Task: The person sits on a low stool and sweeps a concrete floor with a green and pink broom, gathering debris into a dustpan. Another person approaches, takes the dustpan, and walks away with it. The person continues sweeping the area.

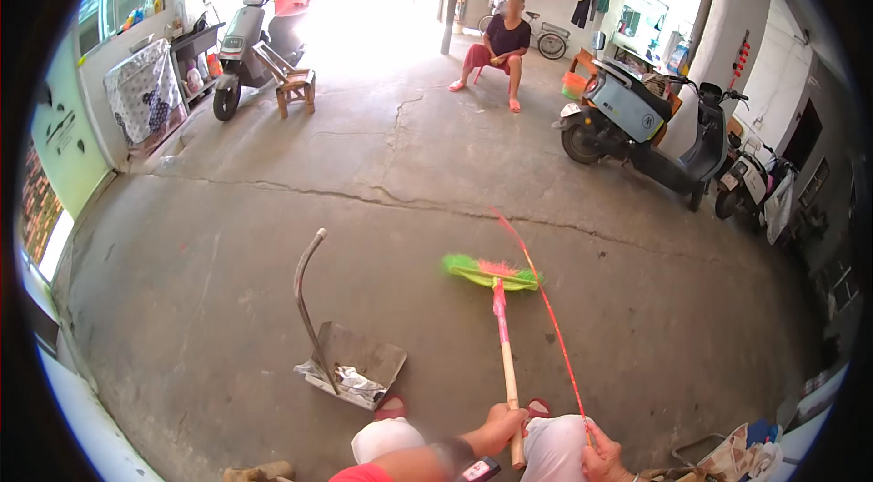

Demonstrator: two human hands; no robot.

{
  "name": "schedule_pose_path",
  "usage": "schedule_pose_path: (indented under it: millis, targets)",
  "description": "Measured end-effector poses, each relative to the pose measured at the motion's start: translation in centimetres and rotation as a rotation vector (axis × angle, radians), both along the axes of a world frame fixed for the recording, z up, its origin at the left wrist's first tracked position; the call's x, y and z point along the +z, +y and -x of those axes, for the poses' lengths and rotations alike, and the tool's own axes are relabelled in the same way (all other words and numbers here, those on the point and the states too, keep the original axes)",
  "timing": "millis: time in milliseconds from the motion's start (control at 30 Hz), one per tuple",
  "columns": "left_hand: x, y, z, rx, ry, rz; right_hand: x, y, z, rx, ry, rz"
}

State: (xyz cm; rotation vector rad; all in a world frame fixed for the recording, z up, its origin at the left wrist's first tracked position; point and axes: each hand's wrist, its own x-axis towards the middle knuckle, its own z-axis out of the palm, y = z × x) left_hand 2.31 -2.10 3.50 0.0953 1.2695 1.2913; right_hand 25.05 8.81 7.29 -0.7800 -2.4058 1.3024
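My left hand grips the wooden handle of a broom, close to the handle's lower end. The broom's pink, red and green bristle head is turned away from me, slightly blurred at its left side. In my right hand is the end of a long, thin red stick with yellowish marks. It curves up past the right end of the broom head. A metal dustpan with a bent upright handle stands on the floor to the left, holding crumpled white and clear litter.
A person sits on a stool ahead. Electric scooters stand at right, another scooter at left beside a wooden chair. Cracks cross the concrete floor. Cloth items lie at lower right.
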Motion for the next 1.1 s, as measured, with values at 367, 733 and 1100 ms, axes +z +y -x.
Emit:
schedule_pose_path:
  millis: [367,733,1100]
  targets:
    - [-1.6,0.6,-0.6,0.026,-0.04,0.051,0.3,-0.8,1.1,-0.034,0.04,0.108]
    - [-4.9,0.4,-0.4,-0.069,0.047,-0.17,3.9,0.6,1.4,-0.249,-0.185,0.544]
    - [-1.4,0.7,-0.3,-0.008,0.064,0.039,5.6,20.4,-5.6,-0.996,0.078,0.24]
